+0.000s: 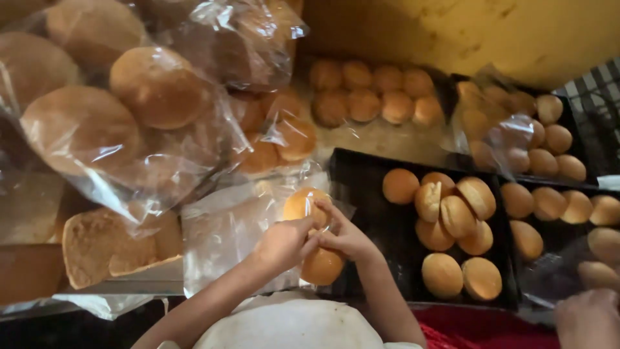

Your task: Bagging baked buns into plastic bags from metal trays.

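Two round golden-brown buns [309, 205] are held together at the mouth of a clear plastic bag [223, 229], just left of a black rectangular tray [358, 171]. The left hand [282, 244] is curled against the buns, its fingers [303, 226] partly closed on them. The right hand [345, 236] meets it from the other side, its fingers [326, 210] bent over the upper bun. About ten loose buns [452, 226] are carried in the tray. More buns lie in a second black tray [562, 210] to the right. Sealed bags of larger buns [129, 97] are stacked at the left. Another person's hand [589, 320] is seen at the lower right corner.
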